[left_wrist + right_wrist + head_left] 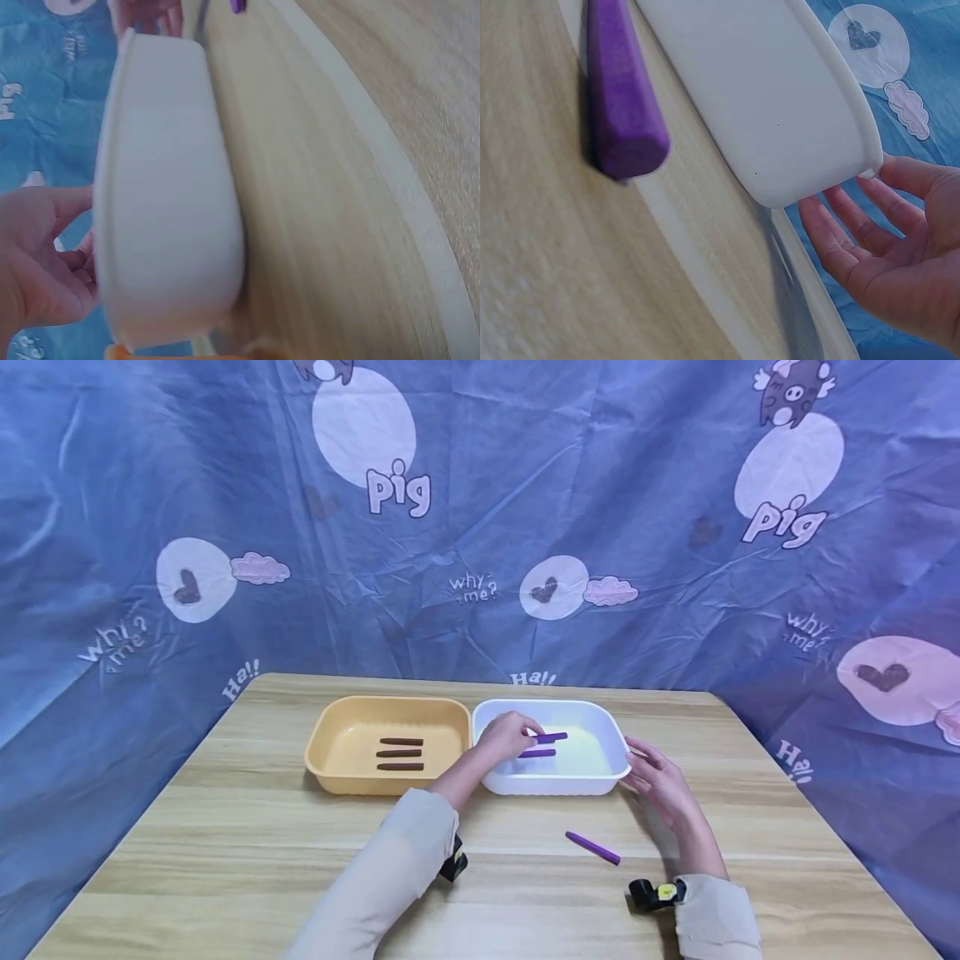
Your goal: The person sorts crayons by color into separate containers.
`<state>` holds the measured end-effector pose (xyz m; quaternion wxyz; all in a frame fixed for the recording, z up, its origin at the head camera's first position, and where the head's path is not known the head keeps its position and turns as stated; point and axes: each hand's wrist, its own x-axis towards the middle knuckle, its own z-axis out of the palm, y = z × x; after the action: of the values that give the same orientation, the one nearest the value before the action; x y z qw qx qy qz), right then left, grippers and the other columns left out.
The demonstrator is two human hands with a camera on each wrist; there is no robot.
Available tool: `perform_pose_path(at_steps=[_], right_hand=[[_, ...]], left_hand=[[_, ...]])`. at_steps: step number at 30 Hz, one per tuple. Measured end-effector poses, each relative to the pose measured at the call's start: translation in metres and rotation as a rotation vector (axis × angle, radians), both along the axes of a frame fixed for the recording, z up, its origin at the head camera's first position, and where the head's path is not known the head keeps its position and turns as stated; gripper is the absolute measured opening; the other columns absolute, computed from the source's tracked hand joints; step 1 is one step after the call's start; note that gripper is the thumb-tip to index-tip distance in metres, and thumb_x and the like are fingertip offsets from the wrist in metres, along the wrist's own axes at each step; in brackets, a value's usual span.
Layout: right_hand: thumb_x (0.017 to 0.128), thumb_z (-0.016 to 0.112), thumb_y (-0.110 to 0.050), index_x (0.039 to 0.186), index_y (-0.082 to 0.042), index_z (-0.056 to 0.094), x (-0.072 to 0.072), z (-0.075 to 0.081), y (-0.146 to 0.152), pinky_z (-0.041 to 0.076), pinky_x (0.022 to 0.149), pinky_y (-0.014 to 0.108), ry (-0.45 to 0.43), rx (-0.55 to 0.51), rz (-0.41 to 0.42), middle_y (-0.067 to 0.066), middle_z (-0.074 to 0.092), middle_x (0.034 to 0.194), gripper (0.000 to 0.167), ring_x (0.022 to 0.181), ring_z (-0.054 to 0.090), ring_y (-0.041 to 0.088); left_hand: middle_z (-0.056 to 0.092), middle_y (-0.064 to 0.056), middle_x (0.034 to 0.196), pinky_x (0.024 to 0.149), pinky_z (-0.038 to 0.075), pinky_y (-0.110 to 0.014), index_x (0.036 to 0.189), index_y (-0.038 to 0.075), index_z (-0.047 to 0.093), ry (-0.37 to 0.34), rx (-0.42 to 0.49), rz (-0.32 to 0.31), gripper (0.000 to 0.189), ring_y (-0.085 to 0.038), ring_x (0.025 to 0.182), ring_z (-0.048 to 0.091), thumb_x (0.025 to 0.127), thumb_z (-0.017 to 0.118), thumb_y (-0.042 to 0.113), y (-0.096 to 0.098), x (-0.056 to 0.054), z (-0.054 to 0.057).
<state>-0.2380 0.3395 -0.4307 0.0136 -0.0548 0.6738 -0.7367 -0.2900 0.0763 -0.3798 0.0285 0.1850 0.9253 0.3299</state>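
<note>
A white plastic basin stands on the table, and my left hand reaches in over its left side. The thumb and fingers pinch a purple crayon low over the basin floor. Just below it lies another purple crayon. In the left wrist view the basin wall hides what the left hand holds. My right hand has its fingers extended against the basin's right end, at the rim. A third purple crayon, six-sided with a blunt end, lies on the table in front of the basin.
A yellow-orange basin stands directly left of the white one. Inside it lie three brown crayons, the middle brown crayon roughly parallel to the others. Behind the wooden table hangs a blue printed cloth.
</note>
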Motion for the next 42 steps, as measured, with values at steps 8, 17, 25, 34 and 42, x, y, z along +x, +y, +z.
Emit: perform_pose_path(at_steps=[8, 17, 25, 34, 42], right_hand=[[0.096, 0.047, -0.009, 0.138, 0.012, 0.022, 0.001, 0.000, -0.001, 0.047, 0.084, 0.027, 0.000, 0.008, -0.004, 0.006, 0.057, 0.106, 0.053, 0.097, 0.058, 0.014], [0.096, 0.047, -0.009, 0.137, 0.011, 0.025, 0.000, 0.000, 0.000, 0.047, 0.084, 0.027, -0.003, 0.004, -0.010, 0.004, 0.057, 0.106, 0.051, 0.097, 0.058, 0.014], [0.096, 0.048, -0.009, 0.137, 0.011, 0.025, 0.000, 0.002, -0.002, 0.047, 0.083, 0.027, -0.008, 0.011, -0.023, 0.004, 0.057, 0.104, 0.052, 0.096, 0.058, 0.013], [0.096, 0.047, -0.008, 0.137, 0.012, 0.023, 0.000, 0.001, -0.002, 0.047, 0.084, 0.027, -0.003, 0.008, -0.018, 0.006, 0.056, 0.107, 0.051, 0.098, 0.058, 0.014], [0.096, 0.047, -0.009, 0.138, 0.012, 0.021, 0.000, 0.000, 0.000, 0.046, 0.085, 0.028, -0.011, 0.015, -0.020, 0.007, 0.054, 0.108, 0.053, 0.098, 0.057, 0.014]], left_hand=[[0.066, 0.004, 0.098, 0.069, 0.041, -0.022, 0.097, 0.019, 0.074, -0.028, -0.043, 0.058, 0.023, -0.011, 0.083, 0.053, 0.082, 0.063, 0.006, 0.003, -0.017, -0.017], [0.064, 0.002, 0.109, 0.075, 0.042, -0.024, 0.098, 0.021, 0.074, -0.070, -0.068, 0.095, 0.023, -0.015, 0.096, 0.055, 0.080, 0.067, 0.008, 0.003, -0.027, -0.025], [0.064, 0.002, 0.110, 0.070, 0.042, -0.023, 0.100, 0.022, 0.073, -0.061, -0.141, 0.113, 0.024, -0.014, 0.091, 0.055, 0.080, 0.069, 0.009, 0.002, -0.031, -0.030], [0.063, 0.000, 0.110, 0.069, 0.042, -0.024, 0.099, 0.023, 0.074, -0.043, -0.129, 0.108, 0.023, -0.017, 0.097, 0.056, 0.080, 0.069, 0.010, 0.005, -0.030, -0.031], [0.064, 0.000, 0.110, 0.066, 0.042, -0.024, 0.098, 0.021, 0.074, -0.030, -0.101, 0.125, 0.023, -0.016, 0.095, 0.056, 0.078, 0.071, 0.010, 0.006, -0.031, -0.030]])
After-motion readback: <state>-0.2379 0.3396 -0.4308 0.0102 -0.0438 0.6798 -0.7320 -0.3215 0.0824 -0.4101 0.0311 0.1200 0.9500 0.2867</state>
